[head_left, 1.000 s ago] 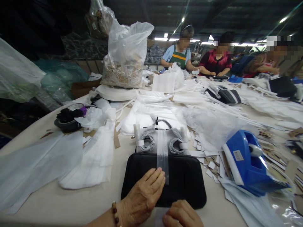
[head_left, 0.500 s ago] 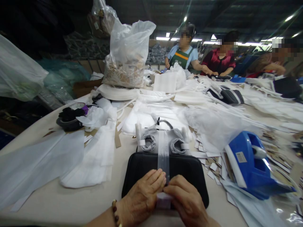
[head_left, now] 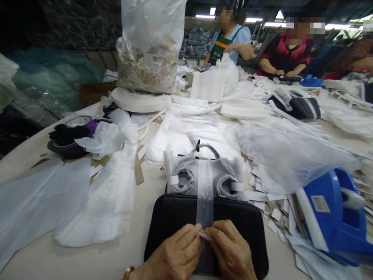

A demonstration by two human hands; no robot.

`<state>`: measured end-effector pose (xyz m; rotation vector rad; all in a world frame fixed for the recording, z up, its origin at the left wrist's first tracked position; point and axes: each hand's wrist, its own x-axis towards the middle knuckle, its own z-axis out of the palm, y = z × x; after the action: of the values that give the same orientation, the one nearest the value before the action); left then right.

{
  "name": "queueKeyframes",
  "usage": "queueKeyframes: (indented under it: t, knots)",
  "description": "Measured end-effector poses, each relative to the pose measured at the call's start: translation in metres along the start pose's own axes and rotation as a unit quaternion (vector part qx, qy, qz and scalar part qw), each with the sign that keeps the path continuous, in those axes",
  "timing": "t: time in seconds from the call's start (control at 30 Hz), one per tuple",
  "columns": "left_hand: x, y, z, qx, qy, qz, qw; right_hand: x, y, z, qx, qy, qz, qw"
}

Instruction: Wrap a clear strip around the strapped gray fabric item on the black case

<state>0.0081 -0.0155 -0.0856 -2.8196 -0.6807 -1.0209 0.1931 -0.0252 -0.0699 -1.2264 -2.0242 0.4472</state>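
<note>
A black bag (head_left: 177, 217) lies flat on the table in front of me, its handles wrapped in white tissue (head_left: 186, 177) at its far edge. A translucent strip (head_left: 204, 190) runs from the handles down the middle of the bag. My left hand (head_left: 175, 254) and my right hand (head_left: 231, 252) meet at the strip's near end, fingertips pinched together on it, resting on the bag.
A blue tape dispenser (head_left: 335, 214) stands at the right among paper scraps. White foam sheets (head_left: 96, 202) lie left, a black tape roll (head_left: 65, 142) beyond. A big plastic bag of scraps (head_left: 147, 46) stands at the back. Other people work at the far side.
My right hand came up from the near edge to meet the left at the strip's end. The view has moved closer and lower over the bag.
</note>
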Motion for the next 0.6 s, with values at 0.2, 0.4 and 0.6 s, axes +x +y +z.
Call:
queueKeyframes:
  t: [0.2,0.4,0.6]
  knots:
    - [0.0,0.001,-0.003,0.012,0.019,0.004,1.0,-0.005,-0.002,0.011,-0.063,0.037,0.042,0.996]
    - [0.012,0.002,-0.016,-0.01,0.007,-0.02,1.0,-0.003,-0.002,0.014,-0.063,0.068,0.023,0.995]
    - [0.011,0.004,-0.01,0.086,-0.002,0.029,0.996,0.001,0.002,0.019,-0.079,0.093,-0.012,0.992]
